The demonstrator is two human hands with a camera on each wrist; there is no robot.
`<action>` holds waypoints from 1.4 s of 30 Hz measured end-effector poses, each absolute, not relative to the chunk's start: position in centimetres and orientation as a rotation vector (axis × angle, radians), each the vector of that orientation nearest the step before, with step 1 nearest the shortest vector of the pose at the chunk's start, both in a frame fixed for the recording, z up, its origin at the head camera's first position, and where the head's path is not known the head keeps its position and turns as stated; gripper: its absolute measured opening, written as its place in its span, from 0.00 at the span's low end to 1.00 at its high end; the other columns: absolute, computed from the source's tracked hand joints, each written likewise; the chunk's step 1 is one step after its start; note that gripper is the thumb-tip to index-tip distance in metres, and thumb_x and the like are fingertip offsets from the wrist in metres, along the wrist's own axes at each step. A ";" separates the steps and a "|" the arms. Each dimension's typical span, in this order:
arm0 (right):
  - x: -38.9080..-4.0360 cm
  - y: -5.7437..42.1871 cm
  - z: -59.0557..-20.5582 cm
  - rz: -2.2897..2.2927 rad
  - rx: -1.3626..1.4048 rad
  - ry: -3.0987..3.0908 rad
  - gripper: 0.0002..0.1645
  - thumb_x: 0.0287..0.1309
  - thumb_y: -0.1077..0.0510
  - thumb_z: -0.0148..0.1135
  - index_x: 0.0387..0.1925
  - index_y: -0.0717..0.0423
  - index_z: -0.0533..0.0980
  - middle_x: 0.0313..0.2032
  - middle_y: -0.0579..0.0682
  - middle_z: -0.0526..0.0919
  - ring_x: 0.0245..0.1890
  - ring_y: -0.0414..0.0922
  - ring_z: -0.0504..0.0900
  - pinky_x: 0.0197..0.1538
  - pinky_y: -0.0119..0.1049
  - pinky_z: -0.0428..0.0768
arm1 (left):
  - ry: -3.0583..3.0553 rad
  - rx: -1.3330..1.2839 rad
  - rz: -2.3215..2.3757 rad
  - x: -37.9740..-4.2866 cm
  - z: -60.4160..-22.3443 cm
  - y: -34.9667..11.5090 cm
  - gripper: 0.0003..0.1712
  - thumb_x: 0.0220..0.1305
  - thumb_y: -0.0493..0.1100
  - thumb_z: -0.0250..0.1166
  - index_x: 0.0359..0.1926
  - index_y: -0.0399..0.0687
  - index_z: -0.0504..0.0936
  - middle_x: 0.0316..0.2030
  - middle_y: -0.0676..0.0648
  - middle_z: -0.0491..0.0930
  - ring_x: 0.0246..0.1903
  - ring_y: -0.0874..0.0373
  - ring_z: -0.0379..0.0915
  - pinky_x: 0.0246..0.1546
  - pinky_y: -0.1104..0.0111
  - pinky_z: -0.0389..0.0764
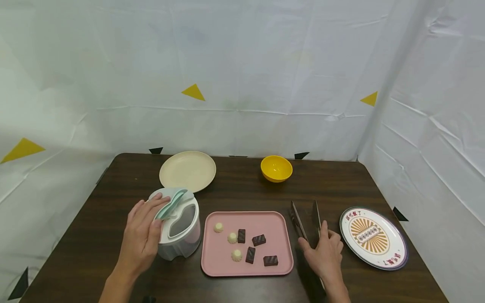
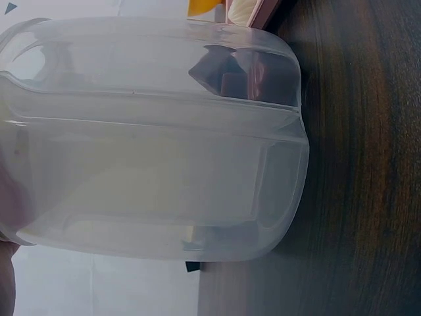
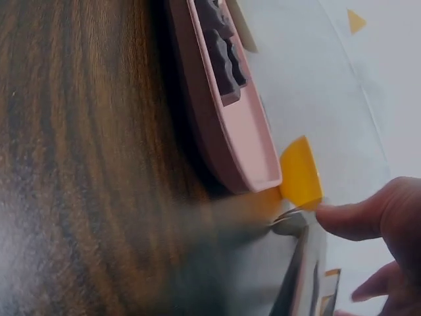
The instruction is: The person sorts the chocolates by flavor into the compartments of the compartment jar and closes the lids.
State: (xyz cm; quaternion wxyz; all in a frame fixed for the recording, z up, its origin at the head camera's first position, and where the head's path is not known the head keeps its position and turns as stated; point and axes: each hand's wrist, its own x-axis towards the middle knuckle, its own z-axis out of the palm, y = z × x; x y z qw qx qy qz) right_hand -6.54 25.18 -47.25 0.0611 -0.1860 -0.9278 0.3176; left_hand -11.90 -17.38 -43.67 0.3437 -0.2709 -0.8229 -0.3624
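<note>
My left hand [image 1: 142,231] rests with extended fingers on the lid of a translucent round container [image 1: 179,248], beside the lid's mint-green handle [image 1: 172,204]. The container's ribbed wall fills much of the left wrist view. On the right, my right hand [image 1: 323,254] holds metal tongs [image 1: 299,221], thumb on one arm and fingers at the other. The tongs' arms stand apart, with nothing between their tips. Between my hands lies a pink tray [image 1: 248,219] bearing three cream-coloured candies [image 1: 232,238] and several dark chocolate pieces [image 1: 259,240].
Behind the container is a cream plate [image 1: 187,170]. A yellow bowl [image 1: 276,169] stands at the back of the dark wooden table [image 1: 235,181]. Right of my right hand lies a white patterned plate [image 1: 373,237]. White sheeting [image 1: 242,63] rises behind the table and at its sides.
</note>
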 end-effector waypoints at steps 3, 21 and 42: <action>-6.7 24.6 -46.6 0.868 -0.532 -2.706 0.54 0.55 0.50 0.68 0.73 0.67 0.52 0.60 0.72 0.58 0.60 0.68 0.55 0.49 0.66 0.60 | -2.135 -0.707 -0.941 -12.0 -43.6 -17.3 0.23 0.67 0.42 0.47 0.57 0.42 0.80 0.56 0.43 0.79 0.63 0.43 0.68 0.67 0.48 0.51; -9.1 13.4 -43.1 1.201 0.523 -2.493 0.43 0.59 0.55 0.68 0.73 0.47 0.60 0.64 0.48 0.66 0.61 0.46 0.70 0.57 0.49 0.73 | -2.128 -0.714 -0.929 -12.0 -43.7 -17.4 0.23 0.67 0.43 0.48 0.56 0.42 0.81 0.56 0.43 0.79 0.62 0.43 0.68 0.67 0.48 0.51; -12.5 5.8 -41.5 1.176 1.133 -2.374 0.44 0.67 0.54 0.59 0.77 0.50 0.49 0.75 0.43 0.51 0.73 0.40 0.54 0.68 0.40 0.61 | -2.131 -0.728 -0.888 -12.1 -44.0 -17.5 0.22 0.69 0.47 0.49 0.55 0.45 0.82 0.56 0.43 0.79 0.62 0.43 0.68 0.66 0.46 0.52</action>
